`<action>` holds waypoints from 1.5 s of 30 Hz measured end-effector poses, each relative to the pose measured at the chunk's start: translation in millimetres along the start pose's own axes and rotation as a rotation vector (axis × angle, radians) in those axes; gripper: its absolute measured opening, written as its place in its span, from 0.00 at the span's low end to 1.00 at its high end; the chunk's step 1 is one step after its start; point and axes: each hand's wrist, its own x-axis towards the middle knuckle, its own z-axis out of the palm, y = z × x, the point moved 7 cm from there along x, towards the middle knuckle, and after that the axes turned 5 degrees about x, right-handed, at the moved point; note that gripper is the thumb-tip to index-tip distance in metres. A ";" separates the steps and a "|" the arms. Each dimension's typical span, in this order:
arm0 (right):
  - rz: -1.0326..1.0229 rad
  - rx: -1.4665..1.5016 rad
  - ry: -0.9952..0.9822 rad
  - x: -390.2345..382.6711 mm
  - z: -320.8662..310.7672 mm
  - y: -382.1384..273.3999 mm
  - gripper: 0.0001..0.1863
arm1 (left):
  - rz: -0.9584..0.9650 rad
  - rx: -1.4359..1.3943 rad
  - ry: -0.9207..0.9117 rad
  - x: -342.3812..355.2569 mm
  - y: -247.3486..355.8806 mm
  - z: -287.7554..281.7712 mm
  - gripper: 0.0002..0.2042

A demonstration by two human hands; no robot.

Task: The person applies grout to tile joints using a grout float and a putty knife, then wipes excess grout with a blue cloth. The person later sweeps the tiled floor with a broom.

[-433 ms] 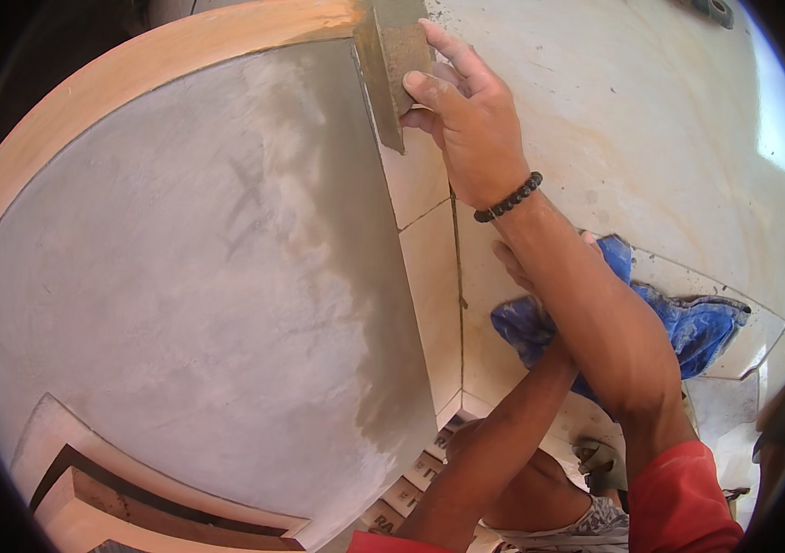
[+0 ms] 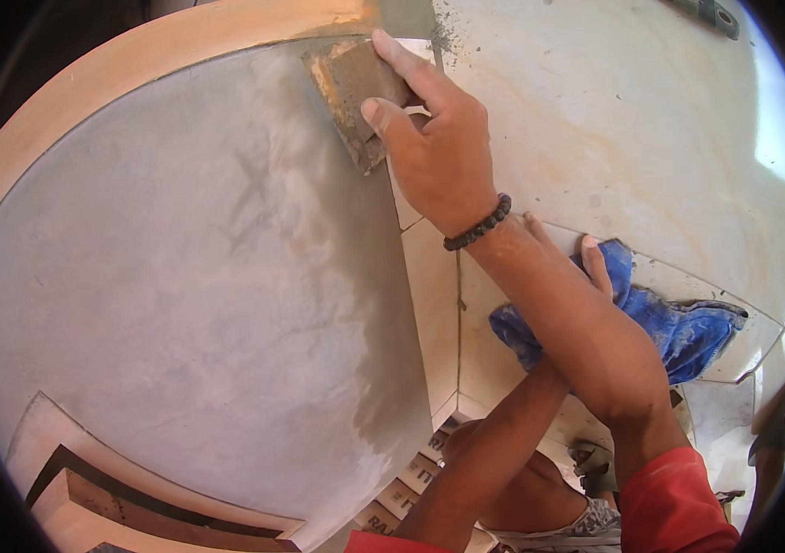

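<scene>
My right hand [image 2: 438, 147], with a black bead bracelet on its wrist, is closed around a flat rectangular scraper [image 2: 346, 97] caked with grey and tan paste. The blade lies against the upper right edge of a smooth grey plastered surface [image 2: 162, 249], where a darker, damp-looking band [image 2: 369, 276] runs down the right side. Crossing beneath the right forearm, my left hand [image 2: 594, 264] rests on a crumpled blue cloth [image 2: 683, 332] on the tiles. Its visible fingers are stretched and apart; the palm is hidden behind the right forearm.
An orange-tan curved border [image 2: 134, 78] bounds the grey surface. Cream tiles [image 2: 613, 138] with grey crumbs extend to the right. A recessed opening [image 2: 134, 502] is at lower left, printed boxes [image 2: 401, 498] at bottom centre. A dark strap-like object [image 2: 710, 17] lies at upper right.
The scraper has moved left and turned flatter, from beside the edge onto the grey surface. My right hand moved left and slightly down with it. More of the left fingers now shows.
</scene>
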 end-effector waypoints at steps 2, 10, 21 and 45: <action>-0.067 -0.073 -0.035 -14.1 2.7 -11.8 0.27 | 0.119 0.293 0.146 2.4 14.4 -16.2 0.33; -0.089 -0.019 0.136 6.4 -18.9 -4.6 0.27 | -0.098 -0.407 -0.655 -4.0 -44.6 56.1 0.31; 0.205 0.422 0.035 -28.2 -22.4 8.2 0.27 | 0.121 0.148 0.235 -0.5 4.4 -10.1 0.31; 0.264 0.578 0.025 5.0 -7.2 29.5 0.28 | 0.068 0.042 0.060 0.2 -5.6 4.6 0.32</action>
